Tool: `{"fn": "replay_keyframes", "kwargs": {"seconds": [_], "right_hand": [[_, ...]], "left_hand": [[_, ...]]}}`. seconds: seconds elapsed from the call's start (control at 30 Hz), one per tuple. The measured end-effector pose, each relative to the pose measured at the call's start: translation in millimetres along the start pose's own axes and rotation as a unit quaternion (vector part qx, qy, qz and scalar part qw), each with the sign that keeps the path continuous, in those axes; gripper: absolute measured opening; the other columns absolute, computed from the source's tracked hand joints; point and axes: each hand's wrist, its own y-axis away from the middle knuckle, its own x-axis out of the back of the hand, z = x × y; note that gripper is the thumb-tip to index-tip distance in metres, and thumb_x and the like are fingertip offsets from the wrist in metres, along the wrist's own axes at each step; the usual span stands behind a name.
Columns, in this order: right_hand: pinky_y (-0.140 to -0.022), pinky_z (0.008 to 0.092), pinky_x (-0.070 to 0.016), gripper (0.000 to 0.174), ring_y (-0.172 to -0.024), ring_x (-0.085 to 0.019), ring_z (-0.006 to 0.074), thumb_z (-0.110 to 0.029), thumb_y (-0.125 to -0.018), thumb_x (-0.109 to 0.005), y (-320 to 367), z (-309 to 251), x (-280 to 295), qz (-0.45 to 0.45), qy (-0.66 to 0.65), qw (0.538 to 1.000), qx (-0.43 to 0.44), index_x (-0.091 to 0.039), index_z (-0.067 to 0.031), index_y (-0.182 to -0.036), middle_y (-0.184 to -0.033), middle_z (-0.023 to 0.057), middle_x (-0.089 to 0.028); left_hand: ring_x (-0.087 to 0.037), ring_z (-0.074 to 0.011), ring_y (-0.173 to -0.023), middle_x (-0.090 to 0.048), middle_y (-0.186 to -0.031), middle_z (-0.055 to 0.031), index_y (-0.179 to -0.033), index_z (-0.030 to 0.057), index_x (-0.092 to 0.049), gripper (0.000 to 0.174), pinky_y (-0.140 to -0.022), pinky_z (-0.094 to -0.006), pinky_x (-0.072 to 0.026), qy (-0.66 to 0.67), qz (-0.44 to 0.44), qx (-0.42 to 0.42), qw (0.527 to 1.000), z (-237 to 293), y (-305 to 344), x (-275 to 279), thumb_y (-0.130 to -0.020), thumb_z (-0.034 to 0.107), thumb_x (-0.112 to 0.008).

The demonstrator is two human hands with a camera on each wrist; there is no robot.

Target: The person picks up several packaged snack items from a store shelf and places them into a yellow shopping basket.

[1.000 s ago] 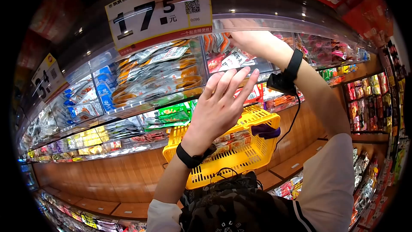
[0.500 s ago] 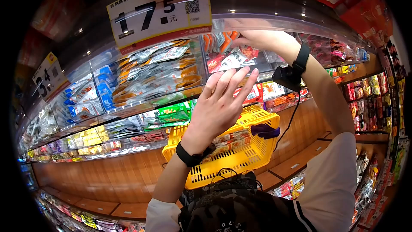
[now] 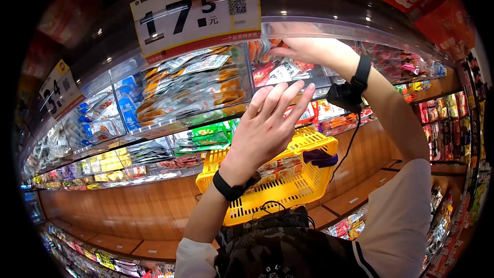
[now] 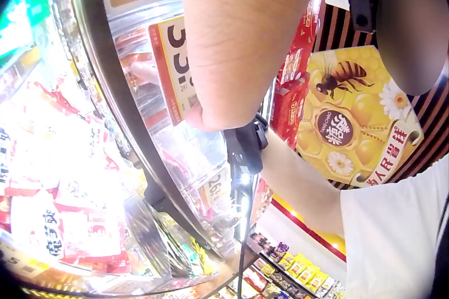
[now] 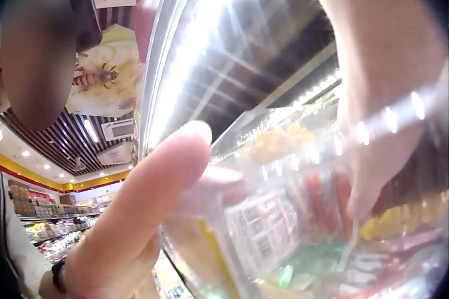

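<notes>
Over the last second the right hand [image 3: 311, 49] has slid a little to the right in the clear bin [image 3: 320, 80], so its thumb now shows; the left hand [image 3: 262, 131] has hardly stirred. From where I stand, the right hand's other fingers are mostly hidden by the shelf's clear lip, and I can't tell whether they pinch anything. They are next to the orange packets [image 3: 260, 50], with red-and-white packets [image 3: 280, 72] lying just below in the same bin. The left hand's fingers are extended, slightly spread, in front of the shelf; I can't tell if they touch it. Below hangs a yellow shopping basket [image 3: 296, 189] holding packets [image 3: 278, 170], with something purple [image 3: 320, 158] at its rim. A 17.5 price tag [image 3: 198, 18] hangs above.
</notes>
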Motion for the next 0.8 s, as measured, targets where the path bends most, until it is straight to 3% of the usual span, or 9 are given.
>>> {"fn": "replay_keyframes", "kwargs": {"seconds": [0.07,0.17,0.27,0.3,0.4,0.43,0.57,0.63,0.8], "right_hand": [[-0.073,0.0418,-0.0538,0.050,-0.087,-0.067,0.0358,-0.040,-0.091,-0.070,4.8,1.6,7.9,-0.034,-0.040,0.999,-0.006,-0.054,-0.0045,-0.124,-0.098,0.0202,-0.066],[-0.067,0.0427,-0.0537,0.036,-0.075,-0.067,0.0357,-0.032,-0.091,-0.067,12.7,-16.3,23.0,0.022,-0.057,0.997,-0.049,-0.061,-0.0016,-0.110,-0.080,0.0190,-0.066],[-0.074,0.0491,-0.0536,0.031,-0.082,-0.066,0.0424,-0.030,-0.088,-0.064,1.4,-28.8,23.2,0.007,-0.044,0.994,-0.102,-0.061,-0.0019,-0.101,-0.086,0.0240,-0.066],[-0.070,0.0480,-0.0538,0.026,-0.077,-0.066,0.0403,-0.028,-0.090,-0.062,-1.1,-26.5,17.3,0.041,-0.010,0.995,-0.095,-0.062,-0.0024,-0.089,-0.081,0.0194,-0.066],[-0.069,0.0466,-0.0539,0.026,-0.078,-0.067,0.0382,-0.028,-0.091,-0.061,-6.9,-7.7,-1.4,0.081,0.049,0.995,0.000,-0.064,-0.0027,-0.086,-0.084,0.0173,-0.067],[-0.068,0.0463,-0.0540,0.026,-0.079,-0.067,0.0371,-0.028,-0.091,-0.061,-3.2,-14.0,10.7,0.041,-0.045,0.996,-0.064,-0.066,-0.0033,-0.089,-0.086,0.0169,-0.068],[-0.068,0.0459,-0.0542,0.025,-0.080,-0.067,0.0363,-0.028,-0.091,-0.062,-3.0,-2.9,-3.0,0.084,-0.018,0.995,-0.043,-0.068,-0.0037,-0.093,-0.087,0.0178,-0.068],[-0.075,0.0468,-0.0520,0.033,-0.090,-0.065,0.0405,-0.030,-0.094,-0.063,-9.4,-13.7,4.5,0.048,-0.042,0.987,-0.145,-0.066,-0.0025,-0.111,-0.101,0.0240,-0.067],[-0.075,0.0475,-0.0517,0.030,-0.090,-0.065,0.0420,-0.027,-0.093,-0.062,-20.9,1.9,-10.6,0.111,-0.003,0.983,-0.147,-0.066,-0.0020,-0.111,-0.101,0.0244,-0.067]], "left_hand": [[-0.047,-0.0187,-0.127,-0.052,-0.138,-0.0005,-0.143,0.0168,-0.054,0.062,-0.108,-0.0393,-0.0318,-0.017,-0.005,-0.008,1.000,-0.8,0.2,-0.3,-0.081,0.012,-0.063],[-0.047,-0.0183,-0.127,-0.052,-0.138,-0.0005,-0.144,0.0170,-0.053,0.063,-0.109,-0.0390,-0.0311,-0.012,0.006,-0.007,1.000,-0.6,0.7,-1.2,-0.082,0.012,-0.063],[-0.047,-0.0198,-0.127,-0.051,-0.138,-0.0045,-0.147,0.0104,-0.047,0.063,-0.110,-0.0376,-0.0329,-0.025,0.008,-0.022,0.999,-2.1,0.4,-1.3,-0.084,0.012,-0.057],[-0.047,-0.0198,-0.127,-0.051,-0.138,-0.0045,-0.147,0.0104,-0.047,0.063,-0.110,-0.0376,-0.0329,-0.024,0.007,-0.022,0.999,-1.7,-0.1,-1.1,-0.084,0.012,-0.057],[-0.048,-0.0196,-0.126,-0.051,-0.138,-0.0045,-0.147,0.0101,-0.047,0.062,-0.110,-0.0378,-0.0328,-0.016,0.005,-0.018,1.000,-2.3,1.0,-0.8,-0.085,0.012,-0.056],[-0.047,-0.0190,-0.127,-0.051,-0.138,-0.0029,-0.146,0.0135,-0.050,0.063,-0.110,-0.0385,-0.0317,-0.016,0.007,-0.016,1.000,-2.1,1.3,-2.3,-0.084,0.013,-0.060],[-0.046,-0.0189,-0.128,-0.051,-0.138,-0.0016,-0.145,0.0167,-0.052,0.063,-0.110,-0.0392,-0.0308,-0.021,0.009,-0.012,1.000,-3.4,1.6,-2.6,-0.083,0.014,-0.063],[-0.046,-0.0189,-0.128,-0.051,-0.138,-0.0017,-0.145,0.0167,-0.051,0.063,-0.110,-0.0392,-0.0310,-0.018,0.009,-0.013,1.000,-2.0,2.1,-3.7,-0.083,0.015,-0.063],[-0.046,-0.0189,-0.127,-0.051,-0.138,-0.0017,-0.145,0.0165,-0.051,0.063,-0.110,-0.0397,-0.0315,-0.019,0.011,-0.013,1.000,-2.5,2.0,-2.5,-0.083,0.015,-0.063]]}}
